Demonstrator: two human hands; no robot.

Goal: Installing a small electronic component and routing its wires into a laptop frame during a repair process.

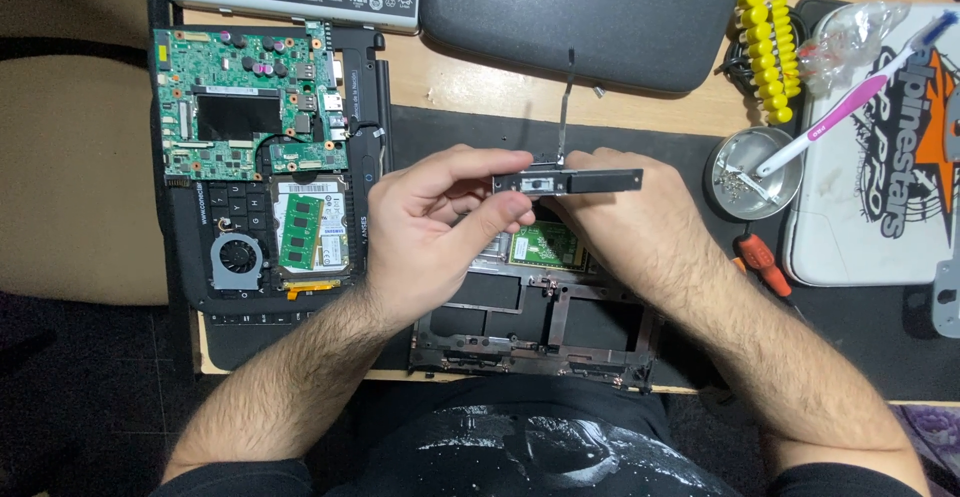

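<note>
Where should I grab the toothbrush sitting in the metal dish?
Take the toothbrush by the bare pink-and-white handle midway up, coming from above. It leans tilted out of the dish, one end resting inside among small screws, the other raised toward the upper right over the white box, so the middle is free all round.

Black narrow strip (568, 181), green circuit board (247, 100) — black chips, yellow screwdriver bits (765, 52), pink-white toothbrush (858, 94), orange-handled screwdriver (764, 264)

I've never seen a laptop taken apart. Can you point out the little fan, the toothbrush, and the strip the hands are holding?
Fan (238, 256): head view, on its round hub.
Toothbrush (850, 102): head view, on its pink handle.
Black strip (600, 180): head view, on its bare right half.
</note>
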